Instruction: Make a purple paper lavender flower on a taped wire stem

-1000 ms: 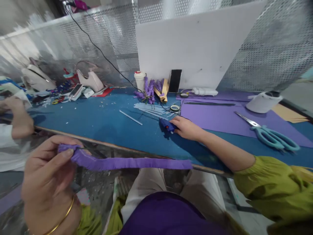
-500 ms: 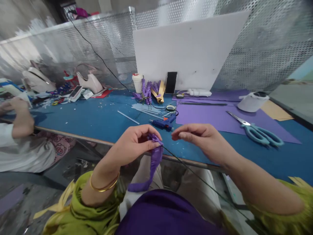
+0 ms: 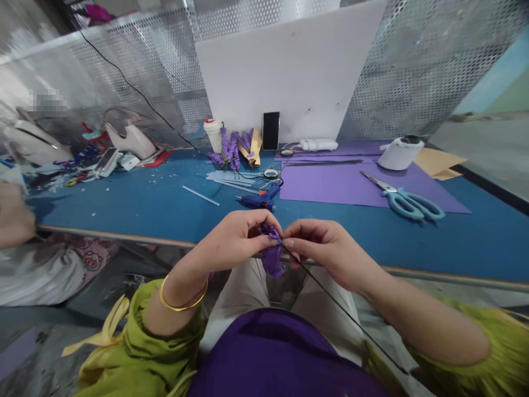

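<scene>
Just past the table's front edge, my left hand (image 3: pixel 237 241) pinches a purple fringed paper strip (image 3: pixel 273 263), bunched round the top of a thin dark stem (image 3: pixel 343 306). The strip's loose part hangs below my fingers. My right hand (image 3: pixel 330 247) is closed, thumb and fingertips meeting the strip where it joins the stem. From there the stem slants down to the right, below my right forearm. Beyond my hands a blue glue gun (image 3: pixel 260 197) lies on the table, nozzle to the left.
Teal-handled scissors (image 3: pixel 413 205) lie on purple paper sheets (image 3: pixel 326 184) at right. Glue sticks (image 3: pixel 225 177), a tape roll (image 3: pixel 270 173), purple flowers (image 3: pixel 233 150) and a propped phone (image 3: pixel 270 131) stand or lie farther back. At far left is another person's arm (image 3: pixel 14 215).
My right hand let go of the glue gun and came to the strip. My left hand brought the strip and stem from the left to the middle; the hanging part now looks shorter.
</scene>
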A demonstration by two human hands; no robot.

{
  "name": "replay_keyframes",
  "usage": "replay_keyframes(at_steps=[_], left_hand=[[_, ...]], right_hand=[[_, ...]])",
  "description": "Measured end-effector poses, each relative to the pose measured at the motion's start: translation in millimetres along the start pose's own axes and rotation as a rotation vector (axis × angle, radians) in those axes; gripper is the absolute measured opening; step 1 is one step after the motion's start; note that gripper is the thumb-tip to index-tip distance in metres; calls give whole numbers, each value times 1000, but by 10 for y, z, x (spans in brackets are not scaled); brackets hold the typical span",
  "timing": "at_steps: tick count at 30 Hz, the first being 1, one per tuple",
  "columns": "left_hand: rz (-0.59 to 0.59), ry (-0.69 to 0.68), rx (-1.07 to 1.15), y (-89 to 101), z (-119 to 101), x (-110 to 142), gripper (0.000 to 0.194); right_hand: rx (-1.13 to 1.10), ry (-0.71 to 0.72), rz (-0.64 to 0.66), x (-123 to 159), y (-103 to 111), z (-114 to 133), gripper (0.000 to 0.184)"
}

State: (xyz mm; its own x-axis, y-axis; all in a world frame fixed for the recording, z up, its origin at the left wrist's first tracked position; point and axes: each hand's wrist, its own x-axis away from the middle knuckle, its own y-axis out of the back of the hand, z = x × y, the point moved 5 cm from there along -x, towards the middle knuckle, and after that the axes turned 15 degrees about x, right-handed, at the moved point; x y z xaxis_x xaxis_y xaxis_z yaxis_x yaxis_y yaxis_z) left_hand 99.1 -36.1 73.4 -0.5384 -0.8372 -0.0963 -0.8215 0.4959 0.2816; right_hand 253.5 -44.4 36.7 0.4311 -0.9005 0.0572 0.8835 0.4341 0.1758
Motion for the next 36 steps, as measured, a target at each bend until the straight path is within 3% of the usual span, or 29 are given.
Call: replay_keyframes(at_steps=[7, 11, 15, 20, 24, 29, 36], left_hand=[[75, 15, 50, -41, 87, -50, 13], [80, 25, 185, -62, 183, -86, 29], [-60, 118, 456, -98, 365, -96, 42], [-273, 170, 832, -242, 644, -22, 41], [-341, 163, 839, -328, 770, 27, 31], [-404, 167, 747, -299, 791, 65, 28], [-352, 176, 657, -288, 706, 92, 26]], right_hand=[[-152, -175, 31, -52, -17, -172, 25], [-235, -233, 50, -61, -38, -213, 25], [-300, -250, -6, -79, -13, -242, 24], [-318, -221, -72, -119, 2, -294, 23], [-284, -229, -85, -127, -48, -348, 25], [-231, -206, -126, -140, -65, -353, 28], [-220, -245, -55, -168, -58, -371, 28]])
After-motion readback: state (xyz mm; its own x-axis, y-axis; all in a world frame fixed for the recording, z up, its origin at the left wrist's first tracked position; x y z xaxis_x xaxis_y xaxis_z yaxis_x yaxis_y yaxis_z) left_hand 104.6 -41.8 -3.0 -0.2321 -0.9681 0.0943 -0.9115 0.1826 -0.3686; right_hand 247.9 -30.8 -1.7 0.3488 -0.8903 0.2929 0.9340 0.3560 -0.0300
